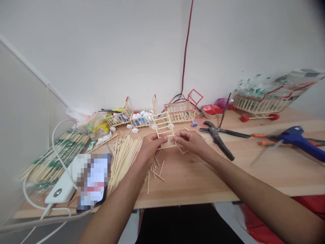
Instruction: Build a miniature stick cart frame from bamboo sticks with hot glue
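Note:
My left hand (151, 145) and my right hand (191, 140) meet at the middle of the wooden table (228, 176). Both pinch the lower edge of a small ladder-like frame of thin wooden sticks (164, 126), which stands tilted up between them. Loose cut stick pieces (154, 171) lie under and in front of my left hand. A fan of long bare sticks (123, 159) lies just left of that hand.
Black cutting pliers (215, 135) lie right of my hands, a blue glue gun (299, 139) further right. Several small stick baskets (181, 112) and white caps line the wall. A stick cart with red wheels (261, 103) stands far right. A phone (92, 181), a white power bank (62, 188) and packed sticks (54, 157) lie left.

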The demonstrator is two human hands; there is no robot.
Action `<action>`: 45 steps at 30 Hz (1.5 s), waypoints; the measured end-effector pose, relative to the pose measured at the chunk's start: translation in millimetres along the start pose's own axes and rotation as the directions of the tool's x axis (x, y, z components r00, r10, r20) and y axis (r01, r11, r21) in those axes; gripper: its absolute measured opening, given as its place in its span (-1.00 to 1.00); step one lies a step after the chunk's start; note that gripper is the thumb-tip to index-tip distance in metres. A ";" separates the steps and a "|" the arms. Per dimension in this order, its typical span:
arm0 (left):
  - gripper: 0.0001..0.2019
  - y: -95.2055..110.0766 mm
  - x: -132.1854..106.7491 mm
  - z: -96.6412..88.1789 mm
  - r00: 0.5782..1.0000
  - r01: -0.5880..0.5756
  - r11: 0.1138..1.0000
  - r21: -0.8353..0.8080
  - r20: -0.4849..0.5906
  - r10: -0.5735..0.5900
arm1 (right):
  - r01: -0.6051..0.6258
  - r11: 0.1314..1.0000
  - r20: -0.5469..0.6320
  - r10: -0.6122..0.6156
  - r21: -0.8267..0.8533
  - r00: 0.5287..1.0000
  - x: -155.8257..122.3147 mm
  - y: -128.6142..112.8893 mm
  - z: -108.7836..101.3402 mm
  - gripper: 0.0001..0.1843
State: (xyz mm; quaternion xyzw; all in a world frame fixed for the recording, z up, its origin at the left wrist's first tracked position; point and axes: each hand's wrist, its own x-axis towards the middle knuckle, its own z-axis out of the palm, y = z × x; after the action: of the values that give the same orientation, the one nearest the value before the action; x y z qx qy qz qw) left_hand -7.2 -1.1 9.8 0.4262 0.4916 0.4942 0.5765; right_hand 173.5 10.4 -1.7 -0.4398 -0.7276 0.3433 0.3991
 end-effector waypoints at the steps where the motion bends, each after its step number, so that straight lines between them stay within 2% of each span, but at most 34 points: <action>1: -0.67 -0.7 0.3 -0.1 1.000 0.008 1.000 0.001 -0.002 -0.008 | 0.002 1.000 -0.001 -0.002 0.000 1.000 0.0 0.1 0.2 -0.72; 16: -0.65 -5.3 2.9 -0.7 0.999 0.039 0.999 -0.038 -0.009 -0.039 | -0.033 0.999 0.016 0.032 0.030 0.999 -0.4 -0.1 0.7 -0.72; 33: -0.69 -6.2 3.3 -0.5 0.999 0.004 0.999 -0.054 0.032 -0.003 | -0.053 0.997 0.030 0.051 0.052 0.998 0.2 2.2 0.1 -0.71; 37: -0.61 -3.7 5.7 -0.5 0.998 -0.047 0.997 -0.058 -0.041 0.045 | -0.071 0.995 0.018 0.069 0.073 0.997 0.1 2.2 -1.7 -0.70; 40: -0.55 -2.2 8.1 -5.1 0.984 -0.145 0.988 -0.057 -0.111 0.138 | -0.083 0.993 0.011 0.082 0.084 0.997 0.4 3.0 -3.5 -0.68; 45: -0.61 0.5 9.5 -15.4 0.947 -0.266 0.961 0.077 -0.166 0.276 | -0.099 0.988 0.010 0.098 0.118 0.995 1.2 4.4 -5.1 -0.64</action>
State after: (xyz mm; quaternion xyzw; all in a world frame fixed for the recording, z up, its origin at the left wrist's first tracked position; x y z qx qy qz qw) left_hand -22.2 8.5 6.5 0.4600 0.4902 0.5909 0.4461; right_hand 179.2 13.9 -2.8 -0.4501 -0.6843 0.4060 0.4053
